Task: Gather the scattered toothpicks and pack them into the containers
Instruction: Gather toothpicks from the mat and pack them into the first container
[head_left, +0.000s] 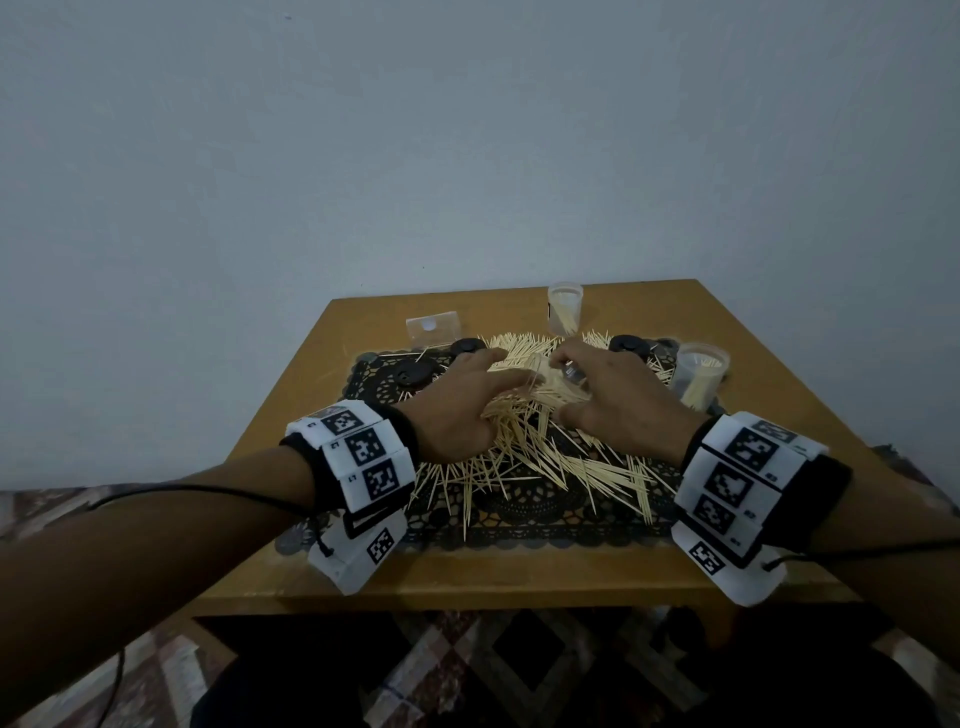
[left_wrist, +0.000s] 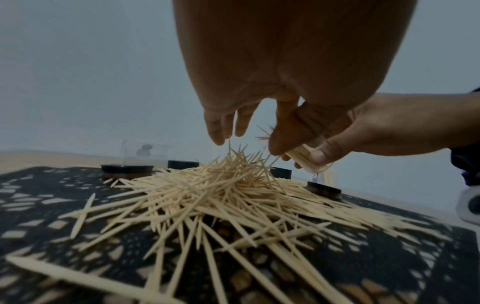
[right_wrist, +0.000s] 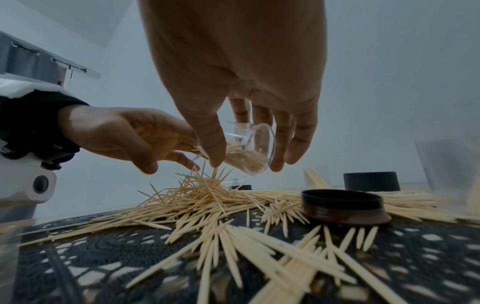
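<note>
Step in hand: I judge that I am loading the small clear plastic cylinder container (right_wrist: 246, 151), held on its side above the heap, from the pile of pale wooden toothpicks (head_left: 524, 441).
Right hand (head_left: 618, 400): fingers (right_wrist: 298, 135) and thumb curled round the clear container, gripping it; it is already partly filled.
Left hand (head_left: 462, 405): fingers (left_wrist: 218, 127) hang loosely down to the top of the heap at the container's mouth; I cannot tell whether they pinch any sticks.
Toothpicks, place: heaped on the black lace-patterned mat (head_left: 524, 525) at the centre of the tan wooden desk (head_left: 291, 467), spilling toward 6 o'clock.
Toothpicks, axis: those on the mat lie flat, pointing every way; those in the held container lie along its length.
Container, axis: tilted near level, base toward my right wrist, open mouth toward 9 o'clock and the left hand.
Other containers: two clear upright ones, at 12 o'clock (head_left: 564, 307) and 2 o'clock (head_left: 698, 371), each holding some sticks.
Lids: black round caps (right_wrist: 342, 207) lie on the mat among the sticks.
Next move, as I judge: align a small bundle parallel to the container's axis before sliding it in; crossed sticks would jam at the mouth.
</note>
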